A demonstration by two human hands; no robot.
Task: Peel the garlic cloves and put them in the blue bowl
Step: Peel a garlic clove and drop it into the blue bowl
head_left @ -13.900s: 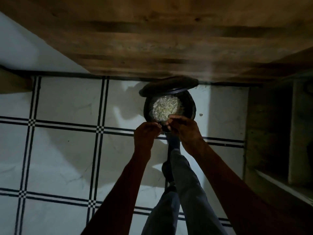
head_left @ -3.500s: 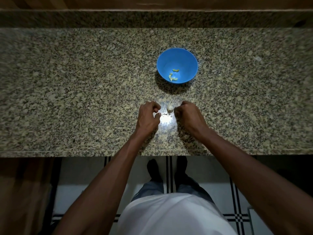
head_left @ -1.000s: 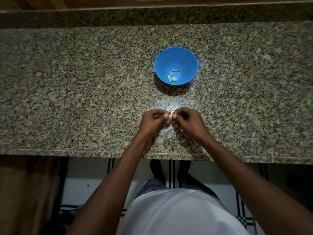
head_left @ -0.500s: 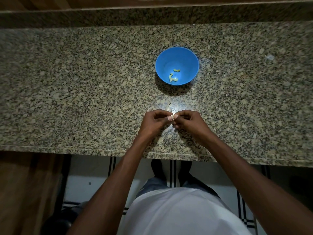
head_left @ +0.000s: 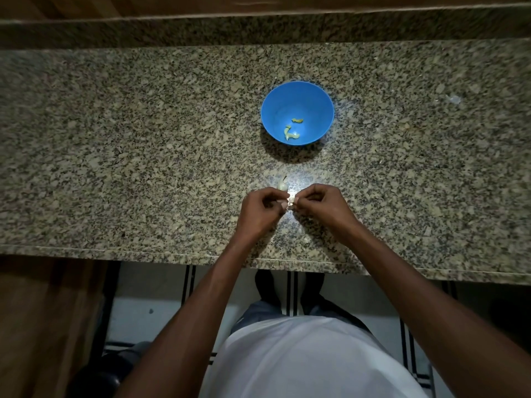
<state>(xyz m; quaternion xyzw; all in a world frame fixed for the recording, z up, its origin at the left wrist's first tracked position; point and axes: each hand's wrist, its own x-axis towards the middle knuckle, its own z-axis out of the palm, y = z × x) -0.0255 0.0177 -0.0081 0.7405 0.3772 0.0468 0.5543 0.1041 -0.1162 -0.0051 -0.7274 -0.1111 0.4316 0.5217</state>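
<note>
A blue bowl [head_left: 310, 96] stands on the speckled granite counter [head_left: 143, 153] and holds a few pale peeled garlic cloves [head_left: 291, 134]. Below it, my left hand [head_left: 260, 212] and my right hand [head_left: 323, 205] meet fingertip to fingertip and pinch a small garlic clove [head_left: 290, 201] between them, just above the counter. Most of that clove is hidden by my fingers. An unpeeled clove [head_left: 282, 184] lies on the counter just beyond my left hand's fingers.
The counter's front edge [head_left: 172, 254] runs across below my wrists, with tiled floor and my feet beneath. A raised granite backsplash [head_left: 258, 30] lines the far side. A small pale scrap [head_left: 454, 99] lies at the counter's right.
Over the last second my hands stay pinched together on the clove, with only slight finger movement. Earlier I was at a dark bin on the floor, then returned to the counter.
</note>
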